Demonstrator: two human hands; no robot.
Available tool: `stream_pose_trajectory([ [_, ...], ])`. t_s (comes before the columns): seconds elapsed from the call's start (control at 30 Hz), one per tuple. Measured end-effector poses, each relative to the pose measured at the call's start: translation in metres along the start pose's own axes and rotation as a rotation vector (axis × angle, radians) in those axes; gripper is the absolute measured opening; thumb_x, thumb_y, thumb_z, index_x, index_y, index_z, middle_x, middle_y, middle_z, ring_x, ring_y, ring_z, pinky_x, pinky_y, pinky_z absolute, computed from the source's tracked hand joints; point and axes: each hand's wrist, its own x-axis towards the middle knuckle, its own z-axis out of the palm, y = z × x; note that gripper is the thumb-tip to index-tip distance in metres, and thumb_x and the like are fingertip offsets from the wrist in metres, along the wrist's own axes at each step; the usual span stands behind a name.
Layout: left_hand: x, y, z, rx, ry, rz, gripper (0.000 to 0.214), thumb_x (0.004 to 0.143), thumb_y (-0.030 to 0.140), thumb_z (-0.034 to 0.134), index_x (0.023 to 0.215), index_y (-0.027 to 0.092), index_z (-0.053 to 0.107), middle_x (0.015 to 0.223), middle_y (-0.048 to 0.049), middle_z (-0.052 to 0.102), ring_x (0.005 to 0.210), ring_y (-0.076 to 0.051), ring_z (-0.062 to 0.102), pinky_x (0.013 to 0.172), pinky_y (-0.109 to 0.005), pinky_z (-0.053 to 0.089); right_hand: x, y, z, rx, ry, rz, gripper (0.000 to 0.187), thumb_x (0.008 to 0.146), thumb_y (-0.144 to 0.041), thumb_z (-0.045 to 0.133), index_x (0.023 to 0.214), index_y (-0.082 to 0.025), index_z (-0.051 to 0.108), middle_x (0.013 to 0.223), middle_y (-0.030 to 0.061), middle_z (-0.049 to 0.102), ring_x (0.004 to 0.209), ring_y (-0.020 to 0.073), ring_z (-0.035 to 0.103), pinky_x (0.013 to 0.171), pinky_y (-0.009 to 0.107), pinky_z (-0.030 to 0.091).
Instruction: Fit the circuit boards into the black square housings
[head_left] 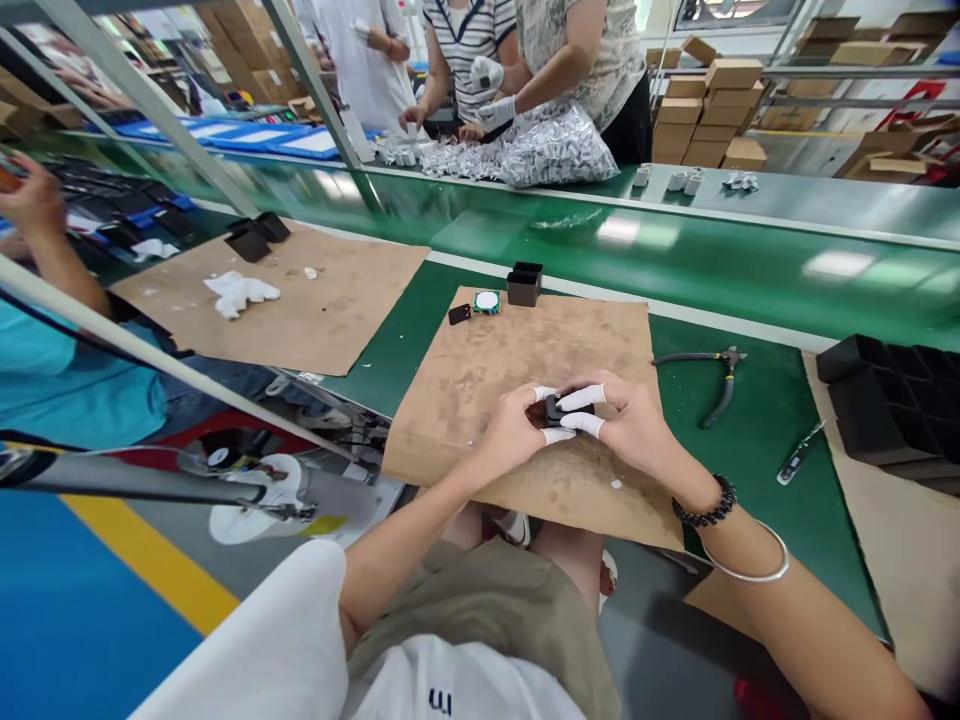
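Note:
Both my hands meet over the cardboard sheet [450,430], closed around a small black plastic case [553,410]. White finger cots cover several fingertips. My left hand [517,425] grips the case from the left, and my right hand [619,415] holds it from the right and above. Much of the case is hidden by the fingers. Farther back on the cardboard lie a small round white-and-green circuit board [487,302] and a flat black piece [460,314] beside it. Black open boxes [523,288] stand just right of them.
To the right lie diagonal cutters [720,375] and a small pen-like tool [799,455]. Stacked black boxes [877,400] stand at the far right. Beyond the green conveyor [675,240], people handle small pale parts near a plastic bag [559,145]. Another person [67,370] sits at left.

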Motion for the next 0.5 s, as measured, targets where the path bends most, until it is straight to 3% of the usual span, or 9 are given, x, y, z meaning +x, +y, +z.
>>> stream_pose_trajectory([
  [0.3, 0.000, -0.004, 0.000, 0.000, -0.005, -0.009, 0.034, 0.066, 0.035, 0.088, 0.094, 0.019, 0.075, 0.095, -0.0047, 0.073, 0.086, -0.021, 0.068, 0.078, -0.032, 0.054, 0.002, 0.002, -0.005, -0.175, -0.054, -0.101, 0.016, 0.086, -0.020, 0.069, 0.094, -0.027, 0.080, 0.108, 0.0052, 0.080, 0.104, 0.0255, 0.070, 0.093, 0.045, 0.057],
  [0.43, 0.001, -0.006, 0.001, 0.032, -0.016, 0.003, 0.031, 0.067, 0.031, 0.088, 0.093, 0.020, 0.075, 0.094, -0.0048, 0.074, 0.087, -0.022, 0.068, 0.080, -0.033, 0.054, 0.003, 0.004, -0.010, -0.201, -0.118, -0.198, 0.016, 0.088, -0.025, 0.070, 0.101, -0.025, 0.078, 0.113, 0.0096, 0.078, 0.107, 0.0278, 0.070, 0.095, 0.047, 0.057],
  [0.5, 0.002, -0.005, -0.004, 0.031, -0.069, -0.005, 0.028, 0.069, 0.030, 0.086, 0.092, 0.019, 0.075, 0.094, -0.0058, 0.073, 0.088, -0.023, 0.069, 0.080, -0.034, 0.055, 0.003, 0.006, -0.011, -0.222, -0.181, -0.179, 0.023, 0.086, -0.028, 0.074, 0.109, -0.023, 0.075, 0.120, 0.0126, 0.076, 0.110, 0.0295, 0.071, 0.095, 0.046, 0.057],
])
